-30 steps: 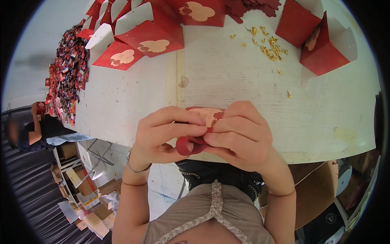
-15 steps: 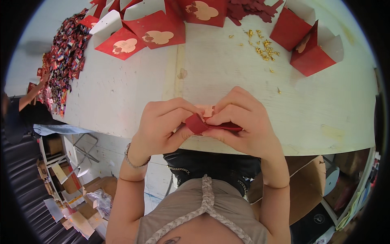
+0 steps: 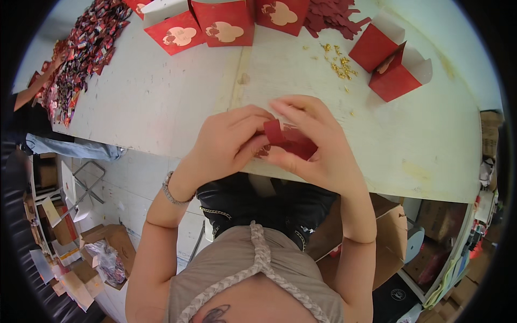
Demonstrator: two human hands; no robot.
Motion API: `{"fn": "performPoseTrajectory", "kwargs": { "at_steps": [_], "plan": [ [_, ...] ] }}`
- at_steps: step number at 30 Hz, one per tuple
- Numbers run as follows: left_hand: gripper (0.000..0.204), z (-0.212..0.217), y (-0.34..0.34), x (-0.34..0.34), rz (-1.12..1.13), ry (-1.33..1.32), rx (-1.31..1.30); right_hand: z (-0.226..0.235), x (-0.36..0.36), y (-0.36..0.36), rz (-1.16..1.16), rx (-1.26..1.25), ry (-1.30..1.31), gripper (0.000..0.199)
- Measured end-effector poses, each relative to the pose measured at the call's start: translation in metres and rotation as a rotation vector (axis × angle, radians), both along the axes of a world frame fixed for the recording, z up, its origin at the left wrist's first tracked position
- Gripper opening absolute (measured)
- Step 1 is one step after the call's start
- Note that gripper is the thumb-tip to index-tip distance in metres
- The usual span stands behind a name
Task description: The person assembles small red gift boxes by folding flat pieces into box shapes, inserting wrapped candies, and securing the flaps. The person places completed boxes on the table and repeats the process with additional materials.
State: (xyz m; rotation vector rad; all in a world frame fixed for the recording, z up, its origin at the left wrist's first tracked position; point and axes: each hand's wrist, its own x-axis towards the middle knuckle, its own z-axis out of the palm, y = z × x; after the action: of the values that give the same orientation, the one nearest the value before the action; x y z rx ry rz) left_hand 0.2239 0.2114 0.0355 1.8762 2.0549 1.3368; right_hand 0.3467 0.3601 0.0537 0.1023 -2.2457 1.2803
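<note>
A small red paper box (image 3: 299,144) with a red band-like strip (image 3: 273,131) is between my hands, near the front edge of the table. My left hand (image 3: 232,137) is closed on the box's left side, with thumb and fingers pinching by the strip. On the other side, my right hand (image 3: 318,134) holds the box in the crook of its thumb. Its upper fingers are lifted, stretched and slightly blurred. The fingers hide much of the box. Loose gold paper fasteners (image 3: 342,67) lie beyond my right hand, near a pile of dark red cut paper pieces (image 3: 333,19).
Finished-looking red boxes (image 3: 229,27) stand along the far side; two more red boxes (image 3: 396,78) stand at the right. Another person's arm (image 3: 40,81) reaches to a heap of small wrapped packets (image 3: 86,54) at the left. A cardboard box (image 3: 385,237) stands under the table.
My right fingers have lifted and spread from their pinch on the strip, and more of the red box shows. Both hands have moved slightly up the picture. The view has shifted a little.
</note>
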Motion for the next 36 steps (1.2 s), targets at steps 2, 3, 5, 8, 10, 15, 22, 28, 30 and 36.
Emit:
{"fn": "performPoseTrajectory", "kwargs": {
  "at_steps": [2,3,5,8,10,15,22,28,30,36],
  "plan": [
    [0.021,0.007,-0.002,0.007,0.024,-0.117,-0.040,0.000,-0.003,0.000,0.002,0.118,0.055,0.028],
    [0.021,0.008,-0.002,0.011,0.032,-0.178,-0.058,-0.007,0.001,-0.004,-0.051,0.013,0.052,0.027],
    [0.020,0.000,-0.001,0.016,0.053,-0.186,0.033,-0.021,0.007,-0.015,-0.146,-0.198,0.048,0.026],
    [0.019,-0.006,0.000,0.019,0.107,-0.179,0.130,-0.027,0.015,-0.024,-0.169,-0.458,0.039,0.025],
    [0.019,-0.007,-0.001,0.021,0.120,-0.184,0.155,-0.019,0.015,-0.023,-0.208,-0.185,0.073,0.025],
    [0.024,-0.007,0.002,0.025,0.059,-0.170,0.076,-0.019,0.027,-0.008,-0.215,0.118,0.045,0.025],
    [0.048,0.006,0.043,0.075,-0.333,-0.148,0.043,0.044,0.151,0.006,-0.435,0.158,-0.449,0.021],
    [0.055,0.021,0.150,0.048,-0.138,0.085,0.197,0.056,0.256,0.025,-0.577,0.403,-1.055,0.039],
    [0.038,0.023,0.225,0.038,0.055,0.403,0.390,0.042,0.234,0.041,-0.608,0.464,-0.881,0.043],
    [0.013,0.020,0.261,0.052,0.001,0.571,0.464,-0.001,0.134,0.088,-0.953,0.587,-0.089,0.082]
  ]
}}
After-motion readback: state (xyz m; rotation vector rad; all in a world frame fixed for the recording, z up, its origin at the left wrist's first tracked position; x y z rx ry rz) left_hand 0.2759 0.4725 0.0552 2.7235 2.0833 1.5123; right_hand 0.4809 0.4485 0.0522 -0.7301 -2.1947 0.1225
